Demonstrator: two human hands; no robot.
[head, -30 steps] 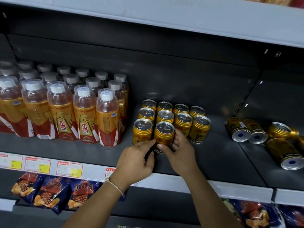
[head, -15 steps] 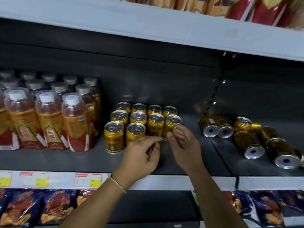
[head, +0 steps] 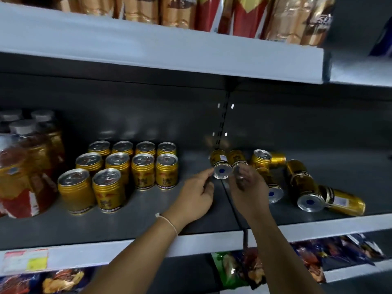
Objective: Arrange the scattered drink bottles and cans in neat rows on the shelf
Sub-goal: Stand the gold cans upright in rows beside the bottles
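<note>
Hands first: my left hand point(head: 194, 195) reaches toward the fallen can point(head: 220, 165) lying on its side with its silver base facing me, fingertips at the rim of that base; I cannot tell whether they actually pinch it or only touch. My right hand point(head: 247, 186) is just right of that can, fingers curled round the base of a second fallen can point(head: 236, 159) beside it, though motion blur softens the grip. Left of the fallen can, well apart, the upright gold cans point(head: 144, 169) stand in neat rows, four at the back, four in the middle, two at the front. Farther left again stand the orange drink bottles point(head: 27, 164) with white caps. Right of the fallen can, more toppled cans point(head: 305, 185) lie scattered at mixed angles, one standing upright among them. All of these sit on the grey shelf point(head: 148, 217), whose front lip runs below my wrists. Below the fallen can, under that lip, snack bags point(head: 239, 270) hang in view.
</note>
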